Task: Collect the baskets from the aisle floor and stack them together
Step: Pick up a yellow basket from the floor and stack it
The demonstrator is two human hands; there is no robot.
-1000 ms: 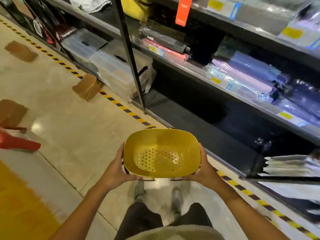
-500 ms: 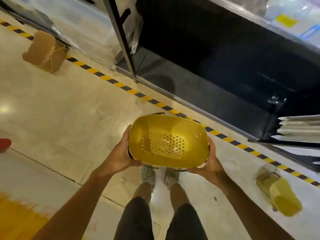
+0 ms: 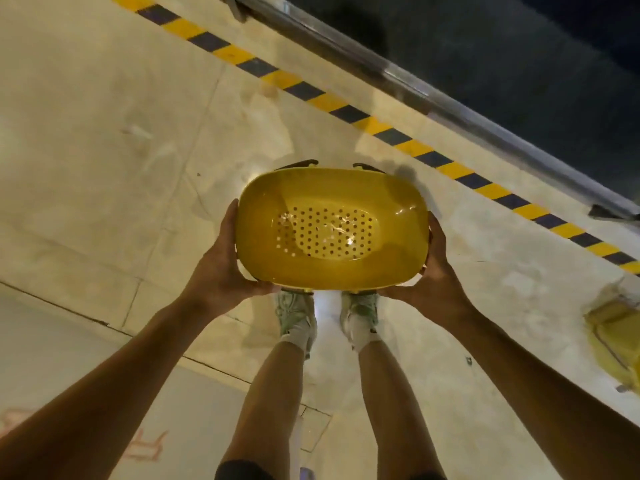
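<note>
Fingers of both your hands wrap the short ends of the yellow basket: your left hand cups the left end, your right hand the right, thumbs up along the walls and fingertips curled beneath the rim. You hold the basket off the floor, above your shoes, mouth facing up, its perforated bottom in plain sight. Dark handles lie folded at the far rim.

Step in hand, by my assessment: carrying a collected basket toward the next one. A second yellow basket lies on the floor well to your right, near the striped floor tape, partly cut off at the frame edge; its orientation is unclear.

Next move, as judged: turn right, close on that basket, and free one hand to lift it, or lower the held basket into it. Nesting requires matching the long sides and keeping the handles out of the mouth.

Pose: both forearms extended forward and down, roughly symmetrical, wrists turned inward, basket level between them.
</note>
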